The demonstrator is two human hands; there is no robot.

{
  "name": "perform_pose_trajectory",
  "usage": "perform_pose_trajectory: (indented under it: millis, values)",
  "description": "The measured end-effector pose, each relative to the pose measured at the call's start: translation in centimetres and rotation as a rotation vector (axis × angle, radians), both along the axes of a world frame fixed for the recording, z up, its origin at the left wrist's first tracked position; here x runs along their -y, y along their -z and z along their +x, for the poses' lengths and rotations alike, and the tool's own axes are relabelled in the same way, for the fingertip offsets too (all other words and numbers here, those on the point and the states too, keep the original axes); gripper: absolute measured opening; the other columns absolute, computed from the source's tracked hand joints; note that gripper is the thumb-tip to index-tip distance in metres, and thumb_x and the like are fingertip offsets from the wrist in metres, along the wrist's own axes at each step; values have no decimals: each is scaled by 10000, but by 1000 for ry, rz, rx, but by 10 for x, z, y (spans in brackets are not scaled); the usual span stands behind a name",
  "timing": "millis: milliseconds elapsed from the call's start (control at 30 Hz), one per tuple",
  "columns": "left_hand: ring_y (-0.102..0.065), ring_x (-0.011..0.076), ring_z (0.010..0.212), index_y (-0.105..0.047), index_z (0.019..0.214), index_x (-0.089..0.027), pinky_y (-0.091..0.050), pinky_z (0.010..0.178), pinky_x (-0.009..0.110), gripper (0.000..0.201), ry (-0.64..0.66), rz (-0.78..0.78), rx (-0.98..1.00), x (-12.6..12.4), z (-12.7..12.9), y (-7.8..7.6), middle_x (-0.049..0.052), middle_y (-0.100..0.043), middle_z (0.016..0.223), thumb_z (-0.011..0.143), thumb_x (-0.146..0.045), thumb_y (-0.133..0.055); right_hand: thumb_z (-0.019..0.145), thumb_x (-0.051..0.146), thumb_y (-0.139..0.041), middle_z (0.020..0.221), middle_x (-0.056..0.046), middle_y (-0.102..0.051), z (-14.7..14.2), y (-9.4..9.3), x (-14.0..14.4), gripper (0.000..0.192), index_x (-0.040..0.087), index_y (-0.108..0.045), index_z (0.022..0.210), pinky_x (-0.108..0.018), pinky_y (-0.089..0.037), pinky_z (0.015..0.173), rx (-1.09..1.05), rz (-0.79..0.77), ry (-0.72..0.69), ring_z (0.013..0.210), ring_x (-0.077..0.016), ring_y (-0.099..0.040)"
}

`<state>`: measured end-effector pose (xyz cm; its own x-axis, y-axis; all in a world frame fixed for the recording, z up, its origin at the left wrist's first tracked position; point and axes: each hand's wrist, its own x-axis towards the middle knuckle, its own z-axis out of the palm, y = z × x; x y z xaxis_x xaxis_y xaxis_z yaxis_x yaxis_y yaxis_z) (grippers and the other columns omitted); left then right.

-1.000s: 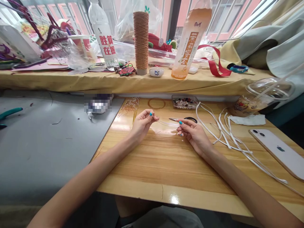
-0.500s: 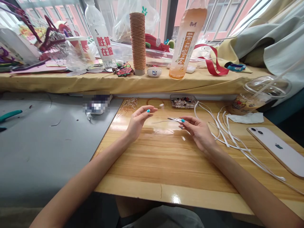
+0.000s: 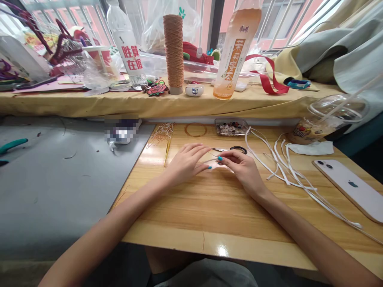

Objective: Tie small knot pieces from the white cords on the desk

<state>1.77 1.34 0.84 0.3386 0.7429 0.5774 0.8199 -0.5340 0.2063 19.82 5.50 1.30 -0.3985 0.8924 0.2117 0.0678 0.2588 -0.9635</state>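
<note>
Glossy wood-grain tabletop (image 3: 209,207) is seen across the middle and lower frame, with a yellow-draped window ledge (image 3: 89,104) along the top. At frame centre the left hand (image 3: 187,162) and right hand (image 3: 242,167) are brought together. A thin, clear, almost glassy strand (image 3: 213,160) is pinched between the right hand's thumb and forefinger, its nails painted turquoise; it is pale, fine and hard to follow. The left hand's fingers are spread fairly flat and touch the strand's other end; whether they grip it cannot be told. Small scissors (image 3: 231,150) with black loops lie just behind the hands.

White cords (image 3: 281,167) are strewn at centre right, beside a pink phone (image 3: 351,187) bearing an apple logo at right. On the ledge, upper left of centre, a clear bottle (image 3: 127,44) carries the red characters 胜算在握. Just right of it a spool of tan thread (image 3: 174,50) stands upright. An orange drink bottle (image 3: 236,50), upper centre, has a vertical orange label, its characters too small to be read.
</note>
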Motion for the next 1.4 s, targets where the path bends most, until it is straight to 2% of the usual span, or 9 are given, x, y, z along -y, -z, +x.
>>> perform_pose_trajectory:
  millis: [167, 300, 367, 567, 667, 867, 1100, 1300, 1400]
  values:
    - [-521, 155, 809, -571, 951, -158, -386, 753, 288, 198, -1, 84, -162, 3, 0, 7, 33, -629, 775, 845, -208, -411, 664, 376, -620, 800, -39, -639, -2, -6, 1, 259, 157, -638, 802, -295, -460, 720, 40, -176, -141, 722, -145, -590]
    - [-520, 139, 725, -569, 957, -163, -369, 708, 274, 207, 33, 78, -176, 3, -4, 9, 32, -622, 768, 851, -191, -393, 674, 385, -597, 704, -34, -644, 0, -8, 1, 318, 137, -656, 864, -281, -458, 637, 182, -209, -253, 626, -130, -571]
    - [-527, 143, 724, -563, 980, -161, -367, 699, 275, 225, 49, 67, -181, 3, -4, 9, 44, -626, 786, 855, -191, -378, 681, 377, -588, 653, -26, -632, 0, -7, 2, 331, 130, -656, 890, -265, -452, 593, 222, -177, -258, 572, -116, -549]
    - [-529, 175, 783, -571, 949, -165, -365, 717, 306, 263, 54, -15, -145, 7, -5, 0, 85, -617, 837, 866, -186, -322, 725, 385, -535, 581, -6, -573, 1, 2, 1, 268, 147, -654, 758, -224, -415, 465, 244, -20, -74, 474, -96, -502]
    - [-521, 192, 803, -575, 910, -158, -361, 742, 328, 255, 19, -37, -149, 8, -5, -3, 95, -608, 819, 864, -198, -328, 738, 404, -519, 608, -15, -576, 1, 6, 1, 288, 144, -635, 775, -222, -412, 447, 248, 16, 21, 467, -95, -496]
    - [-445, 234, 1029, -513, 1077, -146, -317, 852, 356, 291, -130, 64, -111, 0, -8, 3, 116, -567, 1085, 827, -274, -439, 782, 369, -468, 667, -31, -576, 1, 9, -1, 287, 131, -621, 834, -230, -418, 476, 292, 90, 39, 498, -100, -504]
    - [-534, 174, 769, -579, 987, -172, -346, 716, 315, 239, -106, -107, 18, -11, -19, 12, 58, -660, 832, 844, -262, -410, 760, 389, -484, 614, -22, -559, 9, 12, -12, 312, 126, -632, 839, -239, -403, 510, 309, 96, 164, 532, -114, -511]
    - [-530, 158, 781, -571, 981, -162, -388, 715, 280, 208, -50, -177, 209, -11, -20, 9, 61, -623, 832, 808, -204, -464, 720, 438, -511, 591, -15, -541, 10, 11, -16, 372, 108, -636, 837, -227, -386, 469, 240, 4, 204, 500, -98, -483]
    - [-538, 145, 765, -568, 931, -181, -399, 707, 265, 164, -80, -200, 287, -10, -19, 8, 40, -611, 807, 794, -194, -480, 693, 464, -532, 581, -12, -538, 11, 13, -17, 392, 109, -639, 820, -223, -383, 454, 208, -26, 219, 493, -95, -476]
